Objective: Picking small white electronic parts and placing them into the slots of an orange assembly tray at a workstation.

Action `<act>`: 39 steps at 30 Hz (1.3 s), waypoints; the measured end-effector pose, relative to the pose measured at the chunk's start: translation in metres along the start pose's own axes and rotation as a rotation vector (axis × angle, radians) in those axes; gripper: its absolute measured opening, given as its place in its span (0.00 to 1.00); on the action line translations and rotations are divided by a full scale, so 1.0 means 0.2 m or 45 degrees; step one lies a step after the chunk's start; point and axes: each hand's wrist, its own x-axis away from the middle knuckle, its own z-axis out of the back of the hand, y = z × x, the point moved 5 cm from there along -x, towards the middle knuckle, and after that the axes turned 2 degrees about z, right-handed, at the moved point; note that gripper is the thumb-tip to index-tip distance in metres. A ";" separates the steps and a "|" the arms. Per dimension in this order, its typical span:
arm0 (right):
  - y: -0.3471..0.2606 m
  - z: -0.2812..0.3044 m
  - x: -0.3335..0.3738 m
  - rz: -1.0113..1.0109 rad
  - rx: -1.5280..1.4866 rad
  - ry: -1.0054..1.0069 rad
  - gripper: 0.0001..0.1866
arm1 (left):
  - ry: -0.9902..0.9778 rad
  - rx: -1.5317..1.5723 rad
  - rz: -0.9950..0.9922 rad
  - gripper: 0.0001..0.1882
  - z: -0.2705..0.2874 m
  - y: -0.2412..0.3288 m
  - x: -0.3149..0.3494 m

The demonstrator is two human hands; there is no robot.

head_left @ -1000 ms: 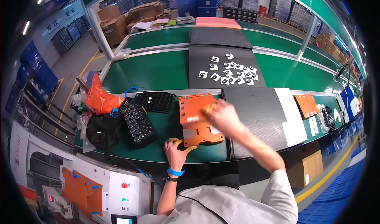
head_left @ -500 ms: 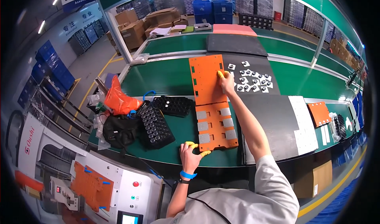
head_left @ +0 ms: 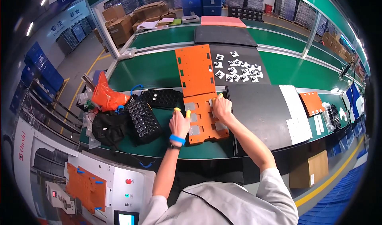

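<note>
Two orange plates lie end to end on the workbench. The far plate [head_left: 195, 68] has slots along its sides. The near plate [head_left: 203, 121] carries several grey square pads in two columns. My left hand [head_left: 180, 122], with yellow finger covers and a blue wristband, is at the near plate's left edge. Its thumb and forefinger are apart, the thumb touching the edge. My right hand [head_left: 223, 107] is curled at the near plate's upper right edge, its yellow-tipped finger pointing away from me; part of a pad is hidden beneath it.
Left of the plates are black cell holders [head_left: 143, 119], a black bag [head_left: 109, 127] and an orange plastic bag [head_left: 105, 94]. Several small white squares with black parts [head_left: 238, 68] lie on a dark sheet. A black board [head_left: 258, 115] is at right. A white machine [head_left: 127, 161] stands lower left.
My right hand has come back from the far plate to the near plate's right edge. My left hand has moved up from the lower left corner along the left edge. The view has shifted slightly.
</note>
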 end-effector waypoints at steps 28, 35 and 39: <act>0.81 0.40 -0.72 0.050 -0.351 0.333 0.13 | 0.031 0.234 -0.111 0.10 -0.07 0.15 -0.24; 1.35 0.06 -1.62 -0.107 0.255 0.515 0.06 | -0.615 1.397 0.810 0.15 -0.03 -0.01 -0.14; 1.46 -0.12 -1.93 0.107 0.875 0.589 0.03 | -0.931 1.926 0.941 0.18 -0.01 -0.07 -0.01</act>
